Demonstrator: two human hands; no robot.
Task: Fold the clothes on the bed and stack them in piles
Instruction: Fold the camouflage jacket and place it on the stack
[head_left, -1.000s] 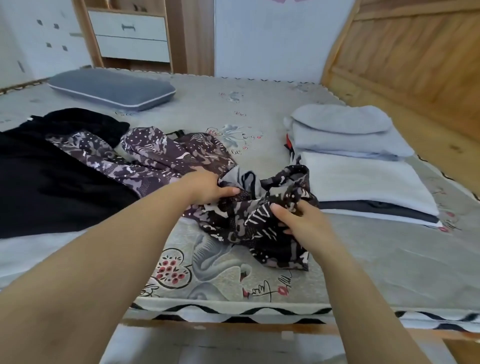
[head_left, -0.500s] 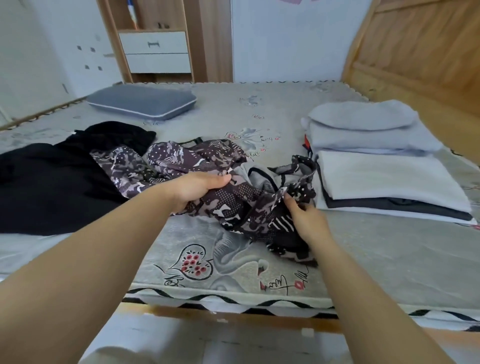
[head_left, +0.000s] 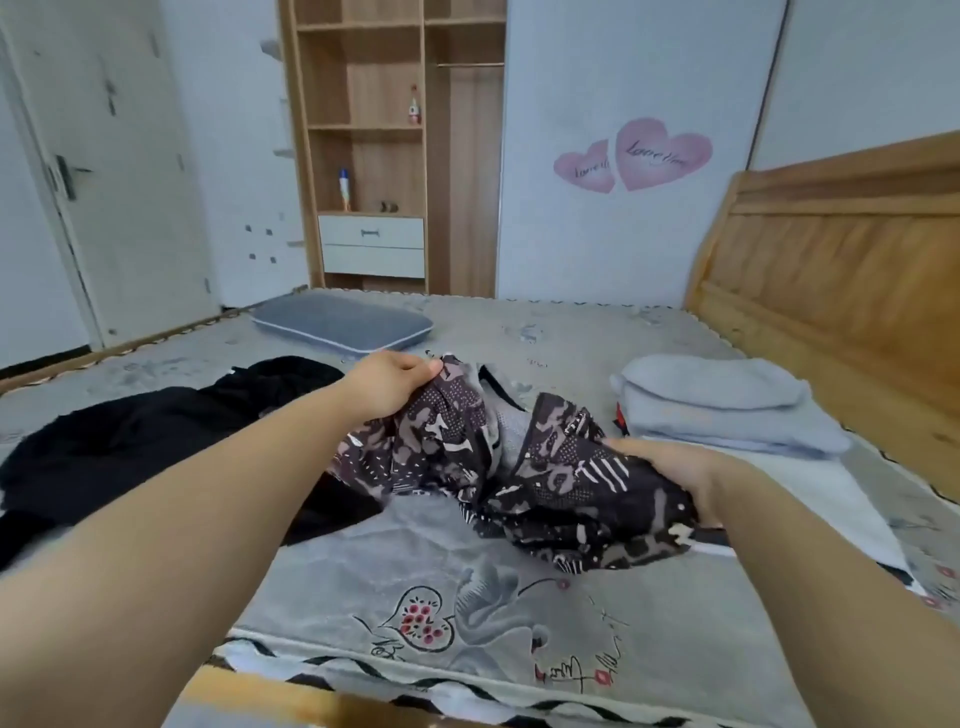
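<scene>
While patterned garment (head_left: 524, 478) hides right hand (head_left: 691, 478) fingers

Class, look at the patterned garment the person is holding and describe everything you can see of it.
The patterned garment is thin, soft-looking fabric, dark brown and black with pale mauve blotches, white dots and stripes; a grey lining shows at its middle. It is unfolded and bunched. The left hand grips its upper edge, lifted; the right hand holds its right side. Its lower part rests on the grey bed sheet.

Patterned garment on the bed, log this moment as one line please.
step: opening out | left hand: holds patterned garment | right hand: holds it | black garment: unfolded | folded pile: on bed
</scene>
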